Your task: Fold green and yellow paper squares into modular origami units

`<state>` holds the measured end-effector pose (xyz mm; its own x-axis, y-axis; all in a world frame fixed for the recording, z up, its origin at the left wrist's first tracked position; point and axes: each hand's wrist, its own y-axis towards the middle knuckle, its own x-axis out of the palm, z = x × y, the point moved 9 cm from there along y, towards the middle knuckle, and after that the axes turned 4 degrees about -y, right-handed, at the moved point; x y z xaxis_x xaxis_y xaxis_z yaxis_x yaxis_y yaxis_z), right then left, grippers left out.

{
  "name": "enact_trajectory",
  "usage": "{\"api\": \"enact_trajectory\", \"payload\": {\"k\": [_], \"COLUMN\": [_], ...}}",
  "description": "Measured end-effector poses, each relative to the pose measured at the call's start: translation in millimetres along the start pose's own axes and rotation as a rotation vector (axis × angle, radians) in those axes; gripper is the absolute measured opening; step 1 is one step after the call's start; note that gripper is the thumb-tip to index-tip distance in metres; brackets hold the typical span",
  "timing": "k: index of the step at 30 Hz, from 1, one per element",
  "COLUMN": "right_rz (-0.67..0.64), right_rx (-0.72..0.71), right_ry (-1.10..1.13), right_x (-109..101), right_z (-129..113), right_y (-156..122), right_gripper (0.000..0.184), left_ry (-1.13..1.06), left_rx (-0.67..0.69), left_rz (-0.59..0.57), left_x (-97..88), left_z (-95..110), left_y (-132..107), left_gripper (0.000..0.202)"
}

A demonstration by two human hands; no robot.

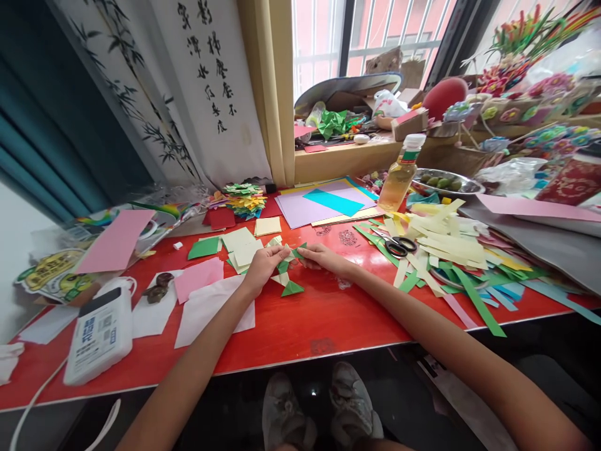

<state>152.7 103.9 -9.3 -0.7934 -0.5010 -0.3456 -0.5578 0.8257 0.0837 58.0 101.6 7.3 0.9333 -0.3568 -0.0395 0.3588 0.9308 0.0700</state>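
Observation:
My left hand (263, 265) pinches a small folded piece of pale yellow and green paper (283, 268) above the red table. Close beside it, my right hand (323, 257) has its fingertips closed on a green folded paper (300, 250); whether the two pieces are joined I cannot make out. A green folded triangle (292, 288) lies just below the hands. To the left of my left hand are stacked pale yellow paper squares (244, 249) and a green square (203, 248). Many folded green and yellow pieces (246, 199) form a pile at the back.
Black-handled scissors (400, 245) lie right of my hands, beside heaped paper strips (451, 241). Behind them stand a bottle (398, 178) and a metal dish (472, 186) of green fruit. A white power bank (99, 335) with a cable sits at the left. The table's front edge (300, 366) is near.

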Motion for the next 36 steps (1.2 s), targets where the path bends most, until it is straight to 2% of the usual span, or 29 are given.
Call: {"api": "enact_trajectory", "payload": {"k": [5,12,16,18,21,23,25,27,30,33,36], "right_rz": [0.047,0.068,0.036,0.021,0.14,0.263,0.326,0.338,0.372,0.429,0.393], "right_rx": [-0.053,-0.053,-0.058,-0.053,-0.014,-0.018,-0.075,-0.125,-0.101,-0.057,-0.075], "right_ry": [0.055,-0.063,-0.075,-0.042,-0.009,-0.078,-0.224,-0.375,-0.532,-0.639,-0.679], "right_x": [-4.5,-7.4,-2.6,0.0,-9.7,-19.9,-22.6,-17.9,-10.2,-5.2,3.3], "right_z": [-4.3,-7.3,-9.1,-8.1,-3.0,-3.2,-10.0,-16.7,-17.7,-17.0,-16.4], "right_y": [-1.4,-5.3,-3.8,-1.4,2.2,2.7,3.7,7.0,16.8,30.8,46.0], "right_gripper": [0.04,0.04,0.042,0.044,0.044,0.039,0.036,0.036,0.04,0.04,0.033], "left_ry": [0.006,-0.017,-0.01,-0.018,-0.124,-0.212,-0.274,-0.295,-0.274,-0.243,-0.229], "left_rx": [-0.002,-0.023,-0.013,0.048,0.146,0.159,0.137,0.113,0.084,0.058,0.061], "left_rz": [0.015,0.013,0.011,0.085,0.337,0.474,0.519,0.492,0.419,0.382,0.385], "left_x": [-3.2,-1.6,-6.9,-23.1,-63.9,-84.5,-91.6,-88.3,-78.4,-74.7,-76.3], "left_z": [3.6,-3.0,7.7,21.6,36.2,34.0,26.5,20.0,14.5,11.2,10.0], "left_y": [-1.1,-2.2,-1.8,-0.6,-2.2,-4.4,-4.0,-1.8,1.1,2.5,3.1], "left_gripper": [0.047,0.045,0.039,0.035,0.032,0.028,0.026,0.029,0.034,0.036,0.036]}}
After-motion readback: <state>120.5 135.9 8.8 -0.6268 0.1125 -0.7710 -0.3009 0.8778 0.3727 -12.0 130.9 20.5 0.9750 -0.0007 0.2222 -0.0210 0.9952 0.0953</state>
